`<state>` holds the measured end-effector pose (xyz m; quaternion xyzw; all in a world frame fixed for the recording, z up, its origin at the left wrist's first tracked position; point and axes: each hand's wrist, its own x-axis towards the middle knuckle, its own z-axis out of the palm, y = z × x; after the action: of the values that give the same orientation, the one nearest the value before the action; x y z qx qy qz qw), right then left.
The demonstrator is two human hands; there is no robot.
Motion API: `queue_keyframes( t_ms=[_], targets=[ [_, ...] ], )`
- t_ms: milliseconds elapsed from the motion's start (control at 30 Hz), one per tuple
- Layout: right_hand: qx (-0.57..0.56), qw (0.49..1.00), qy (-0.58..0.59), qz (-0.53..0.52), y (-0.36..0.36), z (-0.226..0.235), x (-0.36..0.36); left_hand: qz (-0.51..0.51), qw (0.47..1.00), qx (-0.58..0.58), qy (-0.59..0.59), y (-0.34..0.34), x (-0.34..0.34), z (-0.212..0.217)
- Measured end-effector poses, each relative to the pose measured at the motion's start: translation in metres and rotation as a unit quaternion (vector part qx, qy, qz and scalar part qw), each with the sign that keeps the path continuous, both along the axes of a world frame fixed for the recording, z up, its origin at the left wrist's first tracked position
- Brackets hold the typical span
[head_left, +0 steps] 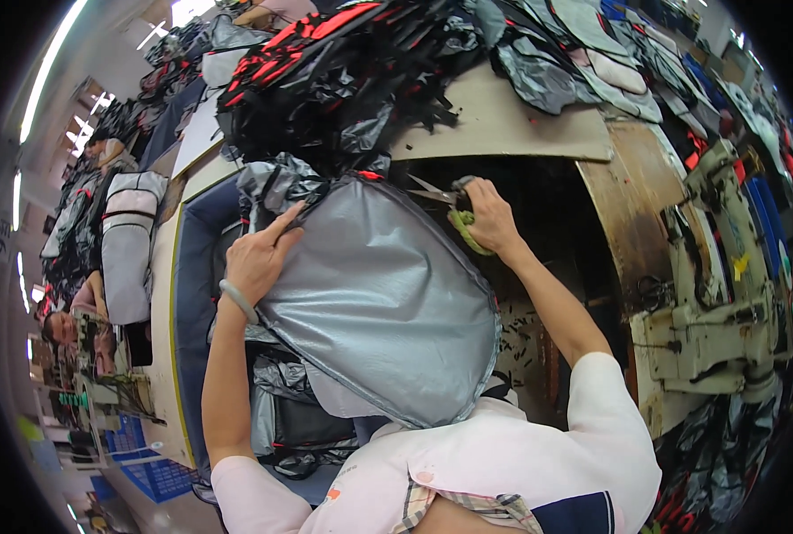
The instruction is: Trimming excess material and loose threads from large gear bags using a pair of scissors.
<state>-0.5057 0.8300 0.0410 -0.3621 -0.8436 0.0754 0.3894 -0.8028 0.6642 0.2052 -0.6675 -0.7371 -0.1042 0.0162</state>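
Note:
A large silver-grey fabric piece (383,285), rounded and edged with dark trim, spreads in front of my body. On its left edge lies my left hand (258,258), with a pale bangle at the wrist. Its index finger stretches over the fabric, while its other fingers curl at the edge and are partly hidden. My right hand (493,215) grips a pair of scissors (432,192) beside the fabric's upper right edge. The blades are apart and point left, near a small red tab (371,175) on the trim. Green wrapping (468,230) shows at the scissors' handle.
A heap of black and red straps (325,80) covers the far table. At right stands a sewing machine (726,303). A blue-lined bin (205,258) with more silver pieces is at left. Beyond it sits another person (85,311), near a blue crate (152,463).

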Motion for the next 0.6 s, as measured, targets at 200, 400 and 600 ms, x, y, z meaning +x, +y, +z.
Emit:
queue_keyframes(
  t_ms=[200, 400, 600],
  targets=[
    [0.007, 0.993, -0.098, 0.059, 0.034, 0.030, -0.042, -0.003, 1.000, -0.002, -0.012, 0.005, -0.006, -0.003],
    [-0.032, 0.993, -0.054, 0.102, 0.032, 0.016, -0.042, -0.027, 0.997, 0.050, 0.044, 0.019, 0.005, -0.003],
    [-0.128, 0.988, 0.008, 0.084, 0.028, -0.005, -0.042, -0.072, 0.996, 0.041, 0.041, 0.105, 0.044, -0.016]
  ],
)
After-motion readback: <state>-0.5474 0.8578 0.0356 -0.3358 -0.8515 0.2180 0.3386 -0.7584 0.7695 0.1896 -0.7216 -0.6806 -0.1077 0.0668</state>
